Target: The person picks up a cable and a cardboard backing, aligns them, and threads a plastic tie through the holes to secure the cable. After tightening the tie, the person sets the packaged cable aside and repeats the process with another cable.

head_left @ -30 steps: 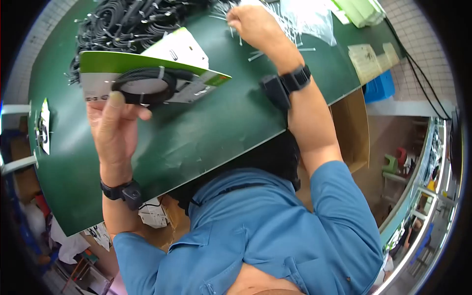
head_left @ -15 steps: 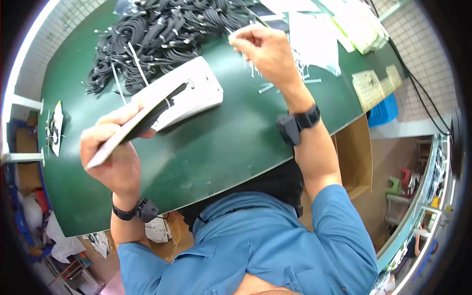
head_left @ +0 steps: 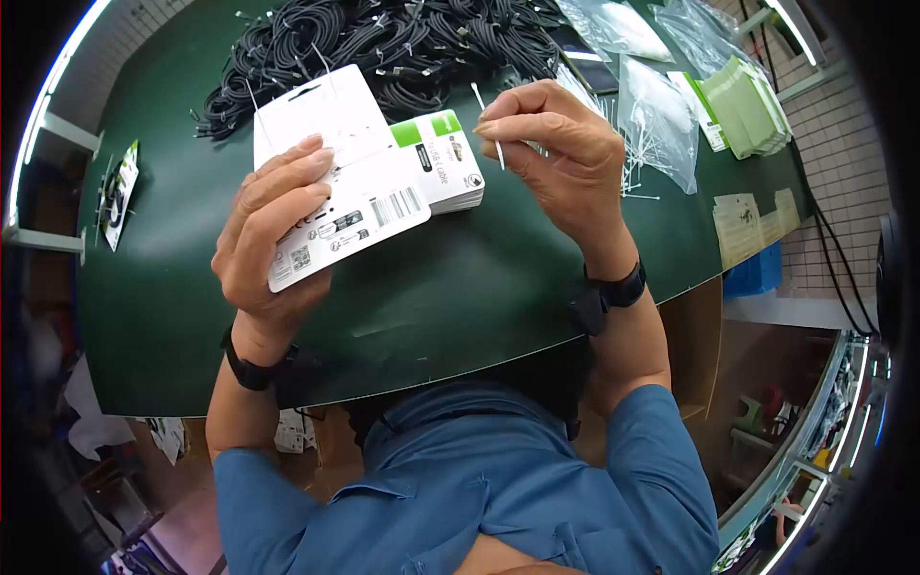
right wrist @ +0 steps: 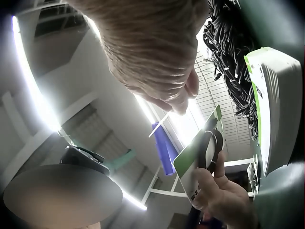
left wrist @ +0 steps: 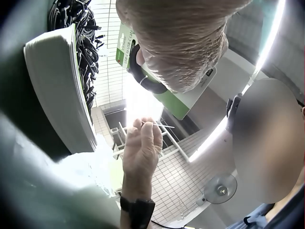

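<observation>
My left hand (head_left: pixel 273 220) grips a white cardboard packaging card (head_left: pixel 355 216), its printed back and barcode facing up. On the card's green and white front, a coiled black cable (left wrist: pixel 137 71) shows in the left wrist view, with my thumb beside it in the right wrist view. Two thin white tie ends (head_left: pixel 322 59) stick out from the card's back near its top. To the right, my right hand (head_left: pixel 567 158) pinches a thin white cable tie (head_left: pixel 499 155) between thumb and fingers, apart from the card.
A stack of similar cards (head_left: pixel 458 172) lies just behind the held one. Black coiled cables (head_left: pixel 383 38) are heaped at the back. Loose white ties and a clear bag (head_left: pixel 661 120) lie right, near green-edged cards (head_left: pixel 747 105). One packed card (head_left: pixel 119 196) stands far left.
The card in my left hand has turned from its cable front to its printed back. My right hand has come from the pile of ties toward the card, a tie in its fingers.
</observation>
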A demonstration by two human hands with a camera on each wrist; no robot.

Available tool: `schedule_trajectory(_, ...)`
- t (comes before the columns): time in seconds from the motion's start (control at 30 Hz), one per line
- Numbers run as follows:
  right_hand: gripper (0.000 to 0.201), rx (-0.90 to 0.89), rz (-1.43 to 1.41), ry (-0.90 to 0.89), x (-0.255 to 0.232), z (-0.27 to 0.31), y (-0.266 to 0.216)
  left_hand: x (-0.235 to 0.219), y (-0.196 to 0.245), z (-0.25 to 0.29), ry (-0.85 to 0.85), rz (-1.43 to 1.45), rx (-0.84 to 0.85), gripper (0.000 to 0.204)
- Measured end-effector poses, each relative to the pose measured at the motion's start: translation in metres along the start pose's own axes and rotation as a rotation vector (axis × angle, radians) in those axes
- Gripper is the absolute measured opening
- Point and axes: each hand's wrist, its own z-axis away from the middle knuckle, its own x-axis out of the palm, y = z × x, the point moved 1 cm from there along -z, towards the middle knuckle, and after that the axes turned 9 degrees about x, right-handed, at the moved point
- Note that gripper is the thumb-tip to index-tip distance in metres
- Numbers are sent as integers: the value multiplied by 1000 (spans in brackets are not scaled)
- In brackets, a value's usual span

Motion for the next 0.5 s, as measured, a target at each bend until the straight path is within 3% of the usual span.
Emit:
schedule_trajectory(0.1, 27, -174, 65, -29, 2, -2, -5, -1, 3, 3, -46, -14, 11, 27)
schedule_trajectory(0.23, 29, -270, 69, -24, 5, 1, -14, 1, 2, 0, -57, -6, 18, 29)
schedule_trajectory(0.5, 24, -291, -29, -22, 16, 7, -26, 2, 3, 1, -60, 24, -4, 32)
